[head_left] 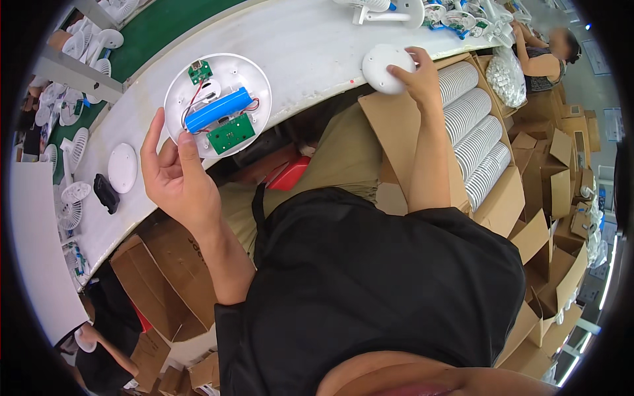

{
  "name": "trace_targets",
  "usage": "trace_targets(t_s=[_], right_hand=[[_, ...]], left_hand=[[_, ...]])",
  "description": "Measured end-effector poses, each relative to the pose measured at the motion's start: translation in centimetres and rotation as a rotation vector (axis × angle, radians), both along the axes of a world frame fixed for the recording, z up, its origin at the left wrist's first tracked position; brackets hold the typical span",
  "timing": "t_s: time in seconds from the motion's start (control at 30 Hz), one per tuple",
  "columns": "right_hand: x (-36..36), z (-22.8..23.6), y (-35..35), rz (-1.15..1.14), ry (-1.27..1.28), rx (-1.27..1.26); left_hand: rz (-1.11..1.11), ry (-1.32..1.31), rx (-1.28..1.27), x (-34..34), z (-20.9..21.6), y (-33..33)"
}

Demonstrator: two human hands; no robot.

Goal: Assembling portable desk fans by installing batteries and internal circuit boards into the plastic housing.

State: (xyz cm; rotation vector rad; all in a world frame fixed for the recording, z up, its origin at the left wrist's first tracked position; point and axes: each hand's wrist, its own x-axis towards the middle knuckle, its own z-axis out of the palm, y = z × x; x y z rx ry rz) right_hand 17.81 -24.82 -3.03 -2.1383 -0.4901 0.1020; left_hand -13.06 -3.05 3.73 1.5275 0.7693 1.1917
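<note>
On the left, a white round fan base (263, 86) faces up with its inside showing. It holds a blue cylindrical battery (218, 109), a green circuit board (231, 134) and a smaller green board (199, 71), joined by thin red and dark wires. My left hand (179, 175) grips its lower-left rim, thumb over the edge and index finger stretched up beside it. My right hand (422, 78) holds a white round cover (383, 66) by its right side, above the table's front edge. Small holes show on the cover; its underside is hidden.
On the white table (304, 56) lie another white round cover (123, 168) and a black part (105, 193) at left. Fan parts (456, 20) crowd the far right. A carton of stacked white discs (472, 119) stands at my right; an open carton (165, 277) is lower left. Other people sit nearby.
</note>
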Motion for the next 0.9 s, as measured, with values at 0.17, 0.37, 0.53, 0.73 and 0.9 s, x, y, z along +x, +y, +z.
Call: trace_targets(t_s=[0.17, 0.37, 0.53, 0.73, 0.9], right_hand=[[-0.4, 0.7, -1.3, 0.014, 0.207, -0.021], [-2.3, 1.9, -0.4, 0.271, 0.233, 0.089], [-11.1, 7.6, 4.3, 0.530, 0.419, 0.714], [-16.5, 7.9, 11.2, 0.669, 0.285, 0.803], [-17.4, 7.7, 12.7, 0.636, 0.382, 0.816]], left_hand=[[0.001, -0.033, 0.003, 0.1, -0.3, 0.2], [-0.018, 0.020, -0.015, -0.2, 0.1, -0.5], [-0.037, -0.056, 0.004, 0.4, -0.3, -1.0], [-0.020, -0.030, 0.044, 0.9, -1.1, -1.9], [-0.023, -0.034, 0.020, -0.1, -1.4, -1.9]])
